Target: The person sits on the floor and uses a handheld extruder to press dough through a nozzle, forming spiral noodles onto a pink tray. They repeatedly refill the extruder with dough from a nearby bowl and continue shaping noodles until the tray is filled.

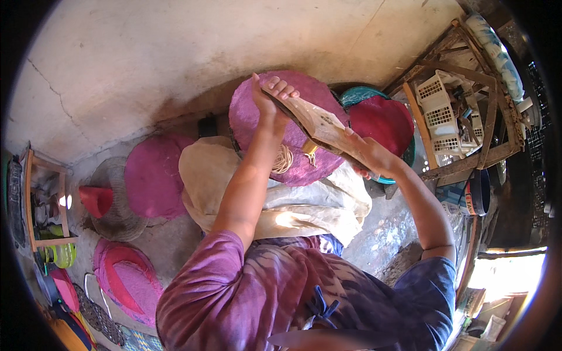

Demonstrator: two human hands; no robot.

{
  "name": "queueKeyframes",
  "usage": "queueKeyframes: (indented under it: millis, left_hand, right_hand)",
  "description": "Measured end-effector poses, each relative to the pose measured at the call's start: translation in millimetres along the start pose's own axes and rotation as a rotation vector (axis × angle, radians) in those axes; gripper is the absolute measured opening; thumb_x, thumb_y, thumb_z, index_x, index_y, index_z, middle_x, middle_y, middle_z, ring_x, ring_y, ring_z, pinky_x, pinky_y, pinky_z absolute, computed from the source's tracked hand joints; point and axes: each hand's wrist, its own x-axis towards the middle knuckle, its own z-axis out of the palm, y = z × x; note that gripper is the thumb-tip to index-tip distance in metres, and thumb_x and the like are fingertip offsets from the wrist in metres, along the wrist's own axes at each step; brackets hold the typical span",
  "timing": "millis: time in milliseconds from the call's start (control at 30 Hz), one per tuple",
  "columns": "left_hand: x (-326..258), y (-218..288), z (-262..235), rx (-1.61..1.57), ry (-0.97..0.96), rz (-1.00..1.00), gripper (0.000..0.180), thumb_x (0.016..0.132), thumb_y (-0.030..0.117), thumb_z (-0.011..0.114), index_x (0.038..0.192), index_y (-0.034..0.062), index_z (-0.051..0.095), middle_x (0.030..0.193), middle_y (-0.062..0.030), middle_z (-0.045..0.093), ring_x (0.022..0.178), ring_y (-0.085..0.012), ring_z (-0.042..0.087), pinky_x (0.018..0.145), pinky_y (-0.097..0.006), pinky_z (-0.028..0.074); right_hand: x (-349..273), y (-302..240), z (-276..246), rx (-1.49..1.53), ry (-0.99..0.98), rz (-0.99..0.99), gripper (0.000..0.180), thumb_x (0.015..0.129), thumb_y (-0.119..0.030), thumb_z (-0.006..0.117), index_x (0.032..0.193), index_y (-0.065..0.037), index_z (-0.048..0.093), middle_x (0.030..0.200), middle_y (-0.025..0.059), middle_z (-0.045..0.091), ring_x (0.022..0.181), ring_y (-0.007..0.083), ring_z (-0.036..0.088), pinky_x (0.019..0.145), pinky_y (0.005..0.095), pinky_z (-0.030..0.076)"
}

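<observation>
My left hand (272, 96) and my right hand (374, 157) grip the two ends of a long, tan, board-like piece (319, 123) with a dark edge. It is held raised and slanting down to the right; its exact kind I cannot make out. Beneath it lies a large round purple-pink disc (249, 117) with a rough surface, over the pale cloth (205, 169) on my lap. On the disc rest a coil of beige cord (282, 159) and a small yellowish spool-like piece (309, 147) with loose strands. My wrists and the board hide part of the disc.
Dark red material (383, 123) fills a teal basin (360, 93) to the right. Beyond it, a wooden frame (413, 117) holds a white crate (438, 111). More pink pieces (155, 175) and a red one (96, 200) lie on the left floor. A wall (175, 52) rises behind.
</observation>
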Motion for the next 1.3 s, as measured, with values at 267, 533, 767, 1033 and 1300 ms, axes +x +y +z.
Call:
queueKeyframes:
  millis: [267,533,767,1033,1300]
  left_hand:
    - [3.4,-12.6,16.8,-0.090,-0.178,-0.055,0.048,0.091,0.054,0.042,0.059,0.0197,0.049,0.053,0.0067,0.045,0.053,-0.0140,0.047,0.069,-0.034,0.043]
    - [-12.1,-17.8,25.3,0.027,0.144,-0.035,0.055,0.091,0.063,0.039,0.054,0.0220,0.038,0.045,0.0071,0.032,0.043,-0.0119,0.036,0.056,-0.032,0.037]
    - [-0.3,-40.0,-4.0,-0.240,-0.050,-0.152,0.057,0.090,0.064,0.045,0.052,0.0211,0.041,0.044,0.0073,0.037,0.042,-0.0114,0.040,0.055,-0.031,0.040]
    - [-6.7,-36.1,-20.3,-0.420,-0.121,-0.092,0.053,0.092,0.057,0.047,0.055,0.0194,0.049,0.046,0.0067,0.044,0.043,-0.0113,0.045,0.057,-0.031,0.045]
    - [6.3,10.4,23.5,-0.168,-0.181,0.030,0.056,0.093,0.060,0.042,0.054,0.0200,0.047,0.044,0.0069,0.041,0.041,-0.0116,0.043,0.054,-0.032,0.044]
  right_hand:
    - [-19.2,-5.7,-13.3,-0.145,0.092,0.030,0.077,0.098,-0.068,0.026,0.068,-0.004,0.057,0.048,0.0021,0.046,0.040,0.0117,0.045,0.038,0.0296,0.037]
    - [-23.6,23.0,-5.1,-0.023,0.008,0.071,0.072,0.097,-0.069,0.028,0.085,-0.004,0.057,0.055,0.0031,0.050,0.043,0.0118,0.048,0.039,0.0287,0.039]
    - [-10.5,60.4,-9.4,0.566,-0.109,-0.098,0.087,0.092,-0.077,0.024,0.117,0.000,0.056,0.069,0.0150,0.062,0.049,0.0198,0.061,0.045,0.0304,0.053]
    - [60.4,104.9,47.9,1.403,-0.628,-0.267,0.084,0.092,-0.076,0.023,0.134,-0.010,0.050,0.088,0.0257,0.065,0.053,0.0286,0.064,0.051,0.0390,0.055]
    - [84.2,105.0,58.1,-0.120,0.063,-0.594,0.041,0.099,-0.027,0.044,0.133,-0.006,0.054,0.097,0.0169,0.064,0.076,0.0262,0.064,0.067,0.0379,0.052]
